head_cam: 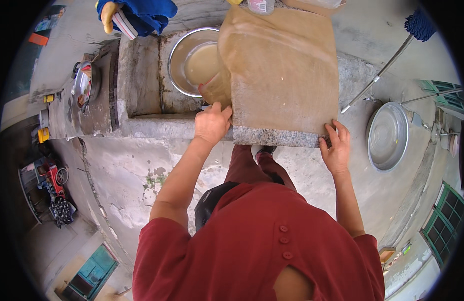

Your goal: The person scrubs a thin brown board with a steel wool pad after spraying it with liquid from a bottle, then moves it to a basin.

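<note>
A wide brown sheet, fabric or leather-like (280,75), lies flat over a speckled stone slab (277,137), whose front edge shows bare. The sheet's left part hangs down beside the slab, towards a metal basin (173,71) of cloudy liquid in the concrete sink. My left hand (213,122) grips the hanging part near the slab's front left corner, with its fingers curled over. At the front right corner my right hand (335,146) rests with fingertips on the sheet's edge and the thumb by the stone; whether it pinches the sheet is unclear.
The concrete sink's wall (160,128) runs left of the slab. A pot (85,84) stands on the ledge further left. Blue cloth (147,15), a clear plastic container (261,5) and a cardboard box (314,6) are at the back. A mop (378,75) and large metal basin (388,136) are right.
</note>
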The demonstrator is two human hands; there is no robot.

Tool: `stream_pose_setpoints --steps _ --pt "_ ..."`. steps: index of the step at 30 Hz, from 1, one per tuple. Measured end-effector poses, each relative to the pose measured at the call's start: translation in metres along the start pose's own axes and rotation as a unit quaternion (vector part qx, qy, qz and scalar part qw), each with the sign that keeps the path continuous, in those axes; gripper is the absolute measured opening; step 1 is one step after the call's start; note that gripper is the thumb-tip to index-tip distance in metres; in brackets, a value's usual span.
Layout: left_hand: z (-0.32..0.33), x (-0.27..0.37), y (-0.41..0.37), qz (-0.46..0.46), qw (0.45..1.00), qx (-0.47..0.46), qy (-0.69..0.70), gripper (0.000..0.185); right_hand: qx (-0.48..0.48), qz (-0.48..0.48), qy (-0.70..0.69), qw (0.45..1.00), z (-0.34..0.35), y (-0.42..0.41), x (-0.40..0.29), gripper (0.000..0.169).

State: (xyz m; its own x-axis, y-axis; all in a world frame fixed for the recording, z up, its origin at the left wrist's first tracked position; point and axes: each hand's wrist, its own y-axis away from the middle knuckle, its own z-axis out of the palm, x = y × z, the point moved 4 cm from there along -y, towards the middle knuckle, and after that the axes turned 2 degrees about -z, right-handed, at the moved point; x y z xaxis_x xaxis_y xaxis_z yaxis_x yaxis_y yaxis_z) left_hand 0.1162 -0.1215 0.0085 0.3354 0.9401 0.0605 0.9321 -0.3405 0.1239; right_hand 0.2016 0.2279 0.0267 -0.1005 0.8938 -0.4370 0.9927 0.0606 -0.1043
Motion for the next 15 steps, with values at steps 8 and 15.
stream_pose_setpoints --steps 8,15 --pt "-0.069 0.007 0.007 0.030 0.987 0.152 -0.030 0.006 0.014 -0.069 0.038 0.997 0.001 -0.016 -0.017 0.045" --pt "-0.066 0.007 0.029 0.086 0.991 0.092 -0.054 0.007 0.027 -0.161 0.041 0.986 -0.004 -0.018 -0.008 0.032"
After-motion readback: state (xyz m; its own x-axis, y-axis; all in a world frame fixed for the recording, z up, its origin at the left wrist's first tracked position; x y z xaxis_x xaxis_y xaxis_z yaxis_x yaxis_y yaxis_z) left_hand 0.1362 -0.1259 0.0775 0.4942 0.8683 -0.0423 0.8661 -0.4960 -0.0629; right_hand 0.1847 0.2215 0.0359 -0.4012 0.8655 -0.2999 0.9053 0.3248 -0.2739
